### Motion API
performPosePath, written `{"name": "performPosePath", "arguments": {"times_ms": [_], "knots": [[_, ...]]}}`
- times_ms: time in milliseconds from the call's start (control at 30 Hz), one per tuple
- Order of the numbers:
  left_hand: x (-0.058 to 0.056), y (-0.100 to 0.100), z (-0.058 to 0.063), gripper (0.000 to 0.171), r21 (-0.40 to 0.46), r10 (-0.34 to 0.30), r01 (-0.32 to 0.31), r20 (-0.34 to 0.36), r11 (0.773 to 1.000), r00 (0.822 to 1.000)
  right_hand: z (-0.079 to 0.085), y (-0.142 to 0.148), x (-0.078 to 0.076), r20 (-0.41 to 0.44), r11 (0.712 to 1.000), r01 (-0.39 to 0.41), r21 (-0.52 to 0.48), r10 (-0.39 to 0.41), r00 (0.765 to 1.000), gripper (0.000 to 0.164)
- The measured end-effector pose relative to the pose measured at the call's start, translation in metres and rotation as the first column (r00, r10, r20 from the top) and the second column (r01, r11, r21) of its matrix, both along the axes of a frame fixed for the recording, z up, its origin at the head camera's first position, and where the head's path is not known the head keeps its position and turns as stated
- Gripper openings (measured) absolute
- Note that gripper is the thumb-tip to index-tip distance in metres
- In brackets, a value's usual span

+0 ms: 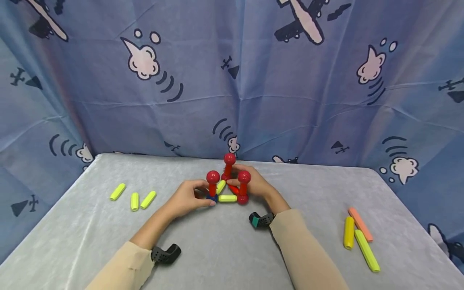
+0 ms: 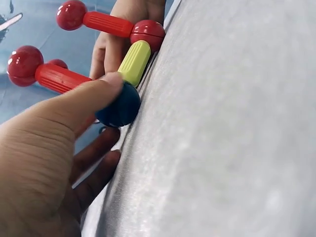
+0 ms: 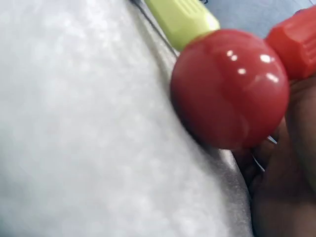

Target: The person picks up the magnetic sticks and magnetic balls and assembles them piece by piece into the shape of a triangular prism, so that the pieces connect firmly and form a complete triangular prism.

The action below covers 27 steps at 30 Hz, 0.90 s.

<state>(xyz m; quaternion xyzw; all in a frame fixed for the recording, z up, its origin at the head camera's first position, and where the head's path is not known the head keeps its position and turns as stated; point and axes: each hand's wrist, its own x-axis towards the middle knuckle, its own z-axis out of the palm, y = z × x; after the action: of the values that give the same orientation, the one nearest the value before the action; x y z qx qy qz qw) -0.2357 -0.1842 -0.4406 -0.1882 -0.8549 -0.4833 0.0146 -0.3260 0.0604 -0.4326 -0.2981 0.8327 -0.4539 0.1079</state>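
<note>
Mid-tabletop (image 1: pixel 224 249), a rod-and-ball frame (image 1: pixel 227 183): three red rods upright, ball-capped, yellow rods lying flat between the base balls. Left hand (image 1: pixel 186 198) just left of the frame, thumb and fingers pinching its blue ball (image 2: pixel 118 104). Right hand (image 1: pixel 253 183) curled round the frame's right side, behind a red base ball (image 3: pixel 229 88). Grey cloth underneath, blue aeroplane-print curtain (image 1: pixel 232 80) behind.

No readable text, labels, brands or numbers anywhere in views.

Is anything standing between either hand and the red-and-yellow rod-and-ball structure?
Nothing visible: the left hand pinches the dark blue ball at its base, and the right hand touches the red-and-yellow rod-and-ball structure directly.
</note>
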Motion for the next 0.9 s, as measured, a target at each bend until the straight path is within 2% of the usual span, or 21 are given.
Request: {"name": "performPosePath", "arguments": {"times_ms": [133, 267, 367, 467, 533, 567, 667, 700, 767, 900], "knots": [[0.000, -0.001, 0.000, 0.033, -0.063, 0.002, -0.004, -0.038, 0.998, 0.999, -0.002, -0.001, 0.001, 0.015, 0.999, 0.031, -0.029, -0.031, 0.999, 0.044], [-0.001, -0.002, 0.000, 0.031, -0.103, 0.119, -0.124, -0.053, 0.987, 0.991, -0.003, 0.000, 0.001, 0.023, 0.995, 0.081, -0.061, -0.080, 0.997, 0.037], [-0.001, -0.005, -0.001, 0.031, -0.123, 0.225, -0.235, -0.086, 0.964, 0.970, -0.004, 0.002, -0.001, -0.003, 0.995, 0.066, -0.068, -0.067, 0.998, 0.033], [-0.002, -0.008, -0.002, 0.032, -0.165, 0.270, -0.291, -0.136, 0.942, 0.953, -0.005, 0.004, -0.003, -0.011, 0.997, 0.050, -0.065, -0.050, 0.999, 0.031], [-0.001, -0.009, 0.002, 0.032, -0.250, 0.266, -0.310, -0.195, 0.917, 0.944, -0.005, 0.006, -0.004, -0.002, 0.996, 0.049, -0.076, -0.049, 0.999, 0.029], [0.000, -0.010, 0.006, 0.032, -0.309, 0.256, -0.316, -0.222, 0.897, 0.941, -0.006, 0.006, -0.005, 0.005, 0.995, 0.054, -0.080, -0.054, 0.999, 0.028], [0.003, -0.016, 0.025, 0.030, -0.464, 0.224, -0.335, -0.278, 0.820, 0.934, -0.006, 0.006, -0.006, 0.010, 0.994, 0.065, -0.093, -0.064, 0.998, 0.027], [0.004, -0.020, 0.032, 0.030, -0.504, 0.219, -0.335, -0.275, 0.796, 0.936, -0.007, 0.006, -0.007, 0.012, 0.993, 0.067, -0.096, -0.066, 0.998, 0.028], [0.008, -0.032, 0.046, 0.030, -0.564, 0.232, -0.324, -0.230, 0.760, 0.945, -0.008, 0.005, -0.007, 0.010, 0.993, 0.075, -0.097, -0.074, 0.997, 0.028], [0.017, -0.063, 0.074, 0.035, -0.649, 0.291, -0.262, -0.065, 0.715, 0.954, -0.006, 0.004, -0.004, 0.013, 0.992, 0.084, -0.097, -0.083, 0.996, 0.029]]}}
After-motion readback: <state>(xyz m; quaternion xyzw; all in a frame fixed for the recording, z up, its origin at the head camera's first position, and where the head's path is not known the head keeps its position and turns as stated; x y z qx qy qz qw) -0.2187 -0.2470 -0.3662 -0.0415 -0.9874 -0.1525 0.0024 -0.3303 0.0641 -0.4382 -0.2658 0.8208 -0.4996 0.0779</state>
